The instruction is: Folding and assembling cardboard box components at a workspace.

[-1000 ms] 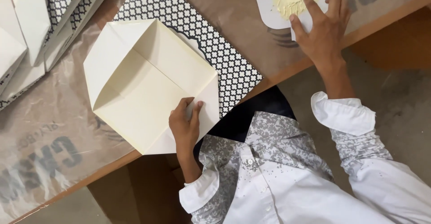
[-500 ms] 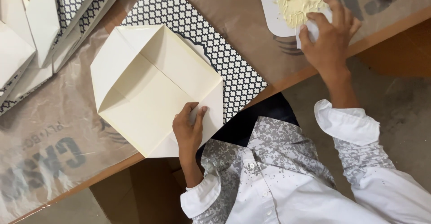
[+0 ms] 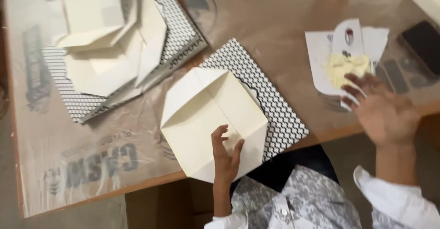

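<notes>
While fingertips press: left hand (image 3: pixel 227 153) on folded envelope (image 3: pixel 213 123).

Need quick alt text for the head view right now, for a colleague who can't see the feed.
The left hand presses its fingertips on a folded cream envelope lying on a black-and-white patterned sheet, while the right hand hovers, blurred, beside a white paper holding yellowish paste. More folded envelopes are stacked at the table's far left.

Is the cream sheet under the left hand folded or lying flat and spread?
Folded: the cream sheet has flaps turned inward meeting at creases, envelope-like, with the left hand on it.
</notes>
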